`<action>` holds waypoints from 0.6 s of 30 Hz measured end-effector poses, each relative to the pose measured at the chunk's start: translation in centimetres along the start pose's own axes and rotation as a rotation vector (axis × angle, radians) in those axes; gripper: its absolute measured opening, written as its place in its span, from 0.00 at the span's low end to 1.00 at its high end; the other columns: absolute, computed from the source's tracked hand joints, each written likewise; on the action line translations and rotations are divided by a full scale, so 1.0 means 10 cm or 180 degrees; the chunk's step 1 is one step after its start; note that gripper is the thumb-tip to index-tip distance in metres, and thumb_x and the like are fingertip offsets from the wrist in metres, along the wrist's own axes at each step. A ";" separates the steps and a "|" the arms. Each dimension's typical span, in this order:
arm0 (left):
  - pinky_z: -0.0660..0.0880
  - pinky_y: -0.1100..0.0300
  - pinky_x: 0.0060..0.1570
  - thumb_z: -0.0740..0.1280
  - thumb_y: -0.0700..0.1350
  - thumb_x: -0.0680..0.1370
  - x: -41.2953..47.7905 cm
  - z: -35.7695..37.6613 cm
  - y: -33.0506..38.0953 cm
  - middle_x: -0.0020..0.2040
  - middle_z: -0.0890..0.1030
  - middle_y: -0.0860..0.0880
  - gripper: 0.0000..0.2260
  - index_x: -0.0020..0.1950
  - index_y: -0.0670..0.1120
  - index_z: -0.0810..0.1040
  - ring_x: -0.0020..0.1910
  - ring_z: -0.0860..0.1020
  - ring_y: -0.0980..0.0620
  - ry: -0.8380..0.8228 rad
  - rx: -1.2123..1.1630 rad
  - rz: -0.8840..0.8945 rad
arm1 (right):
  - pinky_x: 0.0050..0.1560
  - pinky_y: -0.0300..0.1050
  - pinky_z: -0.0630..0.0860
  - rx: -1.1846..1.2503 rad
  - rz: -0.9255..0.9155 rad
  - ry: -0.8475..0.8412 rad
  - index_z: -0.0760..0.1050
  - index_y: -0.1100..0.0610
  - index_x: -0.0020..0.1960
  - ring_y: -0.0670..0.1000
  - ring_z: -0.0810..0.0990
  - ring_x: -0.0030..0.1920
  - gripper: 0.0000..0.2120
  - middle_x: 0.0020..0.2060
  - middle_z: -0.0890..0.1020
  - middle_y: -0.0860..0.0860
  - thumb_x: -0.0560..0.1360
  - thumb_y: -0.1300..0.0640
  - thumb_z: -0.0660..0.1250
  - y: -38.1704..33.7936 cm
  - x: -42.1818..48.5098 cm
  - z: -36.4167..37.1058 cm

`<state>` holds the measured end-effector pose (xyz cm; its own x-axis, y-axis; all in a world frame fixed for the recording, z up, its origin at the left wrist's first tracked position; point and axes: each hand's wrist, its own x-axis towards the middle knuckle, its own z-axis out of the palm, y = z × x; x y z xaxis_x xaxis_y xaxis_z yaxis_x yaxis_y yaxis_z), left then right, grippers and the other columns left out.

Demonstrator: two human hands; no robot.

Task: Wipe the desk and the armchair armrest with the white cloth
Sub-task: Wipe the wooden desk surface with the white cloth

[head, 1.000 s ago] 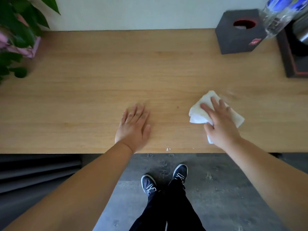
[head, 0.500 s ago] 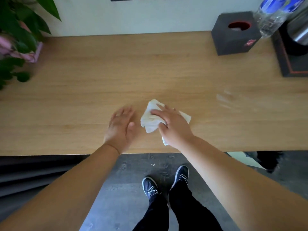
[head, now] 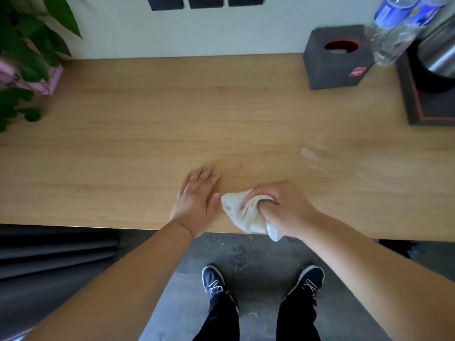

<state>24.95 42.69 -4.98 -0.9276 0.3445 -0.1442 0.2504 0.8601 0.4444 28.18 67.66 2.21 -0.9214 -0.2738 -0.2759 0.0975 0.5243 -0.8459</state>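
Note:
The white cloth [head: 242, 212] is bunched up at the front edge of the wooden desk [head: 147, 134], one corner hanging over the edge. My right hand [head: 283, 207] grips it with curled fingers. My left hand [head: 195, 198] rests flat on the desk just left of the cloth, fingers straight, thumb close to the cloth. A faint wet smear [head: 312, 155] shows on the desk to the right. No armchair armrest can be made out for certain.
A dark tissue box [head: 337, 62] stands at the back right, with plastic bottles [head: 394, 28] and a metal kettle on a dark tray [head: 423, 104] beside it. A potted plant [head: 27, 57] sits at the back left. A dark grey ribbed object [head: 49, 257] lies below the desk's left.
My right hand wiped leftward across the desk, then pulled back toward the front edge and bunched the cloth in its fingers. My left hand stayed flat on the desk.

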 end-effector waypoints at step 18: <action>0.44 0.33 0.79 0.49 0.58 0.83 1.07 0.83 1.37 0.86 0.49 0.55 0.29 0.84 0.55 0.55 0.84 0.45 0.51 0.0109 0.1003 -0.0424 | 0.77 0.61 0.56 -0.2882 -0.0605 -0.0032 0.63 0.46 0.79 0.59 0.56 0.81 0.29 0.83 0.59 0.53 0.78 0.55 0.60 1.51 1.72 -2.14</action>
<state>20.77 61.25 -7.83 -0.9654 0.2132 -0.1505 0.1948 0.9725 0.1279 5.75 88.14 -5.49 -0.8880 -0.4246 -0.1765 -0.3902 0.8989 -0.1993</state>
